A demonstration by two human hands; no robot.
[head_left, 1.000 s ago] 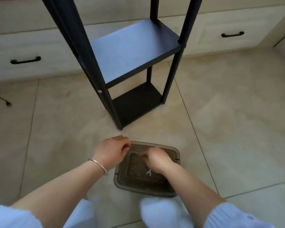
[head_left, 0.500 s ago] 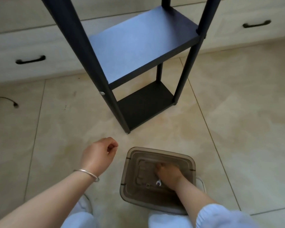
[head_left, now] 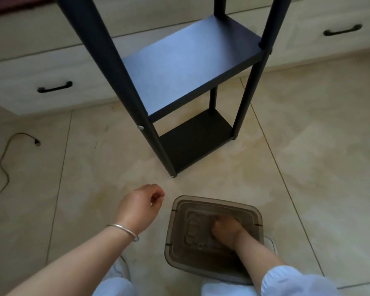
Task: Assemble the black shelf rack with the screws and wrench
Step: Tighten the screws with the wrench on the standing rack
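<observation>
Although the rack [head_left: 192, 86] already stands upright on the tiled floor [head_left: 308, 157], just ahead of the person, I judge the job only partly finished. Two shelves sit between its four black posts, the mid shelf [head_left: 190, 60] and the bottom shelf [head_left: 197, 139], and one silver screw head [head_left: 140, 127] shows on the near-left post at mid-shelf height. Whether the other joints carry screws cannot be told from this angle, and the top of the rack runs out of view, so what remains up there is unknown. My guess is that the current step is fetching more hardware or the wrench.

Near the rack's front foot, a smoky translucent box [head_left: 214, 202] rests on the floor. The right hand [head_left: 226, 228] reaches down inside it, fingers curled against the bottom; whether they have closed on anything is hidden by the tinted wall and the hand itself. A small ring-shaped piece [head_left: 200, 246] lies on the box bottom just beside that hand. The wrench is not visible.

The left hand [head_left: 140, 208] hovers above the floor left of the box, fingers loosely curled toward the thumb; whether they pinch a small part cannot be made out. A thin silver bangle [head_left: 124, 230] circles that wrist.

Beyond, pale drawers [head_left: 41, 82] with black handles line the wall, and a dark cable [head_left: 15, 144] lies at far left.

No brand, label or writing is readable anywhere.
</observation>
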